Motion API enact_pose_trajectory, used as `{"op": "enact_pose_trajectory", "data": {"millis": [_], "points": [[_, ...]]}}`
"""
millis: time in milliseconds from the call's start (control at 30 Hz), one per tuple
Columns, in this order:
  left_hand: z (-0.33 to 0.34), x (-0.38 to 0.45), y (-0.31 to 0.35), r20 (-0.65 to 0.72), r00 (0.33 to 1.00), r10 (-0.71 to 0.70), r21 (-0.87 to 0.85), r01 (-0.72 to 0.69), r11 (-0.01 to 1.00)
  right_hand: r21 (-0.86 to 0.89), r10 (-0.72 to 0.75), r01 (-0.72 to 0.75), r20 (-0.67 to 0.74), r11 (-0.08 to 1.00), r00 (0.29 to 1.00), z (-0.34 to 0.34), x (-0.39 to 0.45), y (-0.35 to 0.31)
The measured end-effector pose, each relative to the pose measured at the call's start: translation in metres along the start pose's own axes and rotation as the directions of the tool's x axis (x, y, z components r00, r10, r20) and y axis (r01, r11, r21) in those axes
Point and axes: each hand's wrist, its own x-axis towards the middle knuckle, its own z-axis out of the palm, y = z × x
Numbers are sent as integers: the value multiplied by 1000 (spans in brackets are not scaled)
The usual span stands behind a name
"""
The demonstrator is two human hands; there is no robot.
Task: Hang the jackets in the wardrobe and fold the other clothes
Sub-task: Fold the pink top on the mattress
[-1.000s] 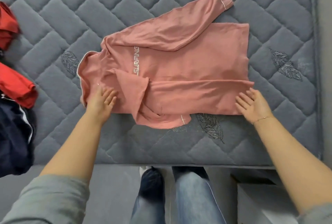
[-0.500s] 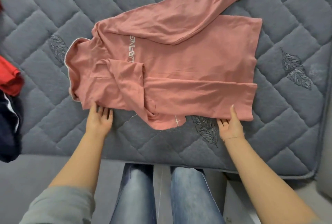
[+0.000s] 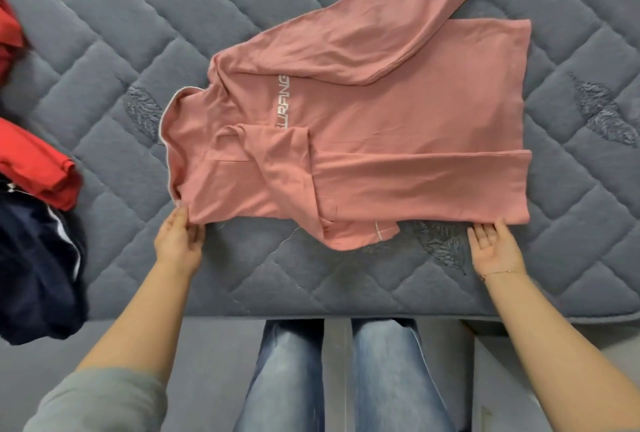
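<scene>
Blue jeans (image 3: 346, 376) are seen nearest, at the edge of the grey quilted mattress (image 3: 104, 61). The near edge of the pink shirt (image 3: 398, 141) is touched by the left hand (image 3: 178, 244) and the right hand (image 3: 497, 251), both with straight, relaxed fingers. The shirt is laid flat on the mattress, partly folded. Red and navy clothes (image 3: 38, 224) are piled at the left.

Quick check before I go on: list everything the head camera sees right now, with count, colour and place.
pink top: 1, pink with white lettering, mid-mattress, near side folded over
mattress: 1, grey quilted, under everything
red garment: at least 1, red, left edge
navy garment: 1, dark navy with a white stripe, lower left
left hand: 1, at the top's near left corner
right hand: 1, palm up, open, at the near right corner
legs: 2, blue jeans, bottom centre
</scene>
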Motion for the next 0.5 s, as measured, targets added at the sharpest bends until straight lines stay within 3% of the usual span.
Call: {"op": "enact_pose_trajectory", "data": {"millis": [100, 167, 267, 367, 433, 500], "points": [[-9, 9, -2, -30, 991, 131, 84, -128, 988, -199, -58, 58, 7, 978, 998, 14, -31, 36], [-10, 11, 2, -58, 952, 299, 128, -290, 948, -457, -228, 217, 32, 862, 973, 28, -58, 66], [-9, 14, 6, -66, 915, 397, 161, -383, 910, -703, -499, 558, 325, 440, 803, 43, -93, 110], [-14, 18, 2, -61, 978, 198, 107, -191, 976, -731, -464, 677, 631, -88, 621, 51, -108, 139], [-20, 14, 1, -90, 975, 201, 270, -170, 948, -708, -416, 643, 699, -291, 582, 54, -110, 146], [-22, 0, 2, -29, 907, 421, 473, -359, 805, -668, -396, 638, 743, -382, 540, 56, -108, 144]]}}
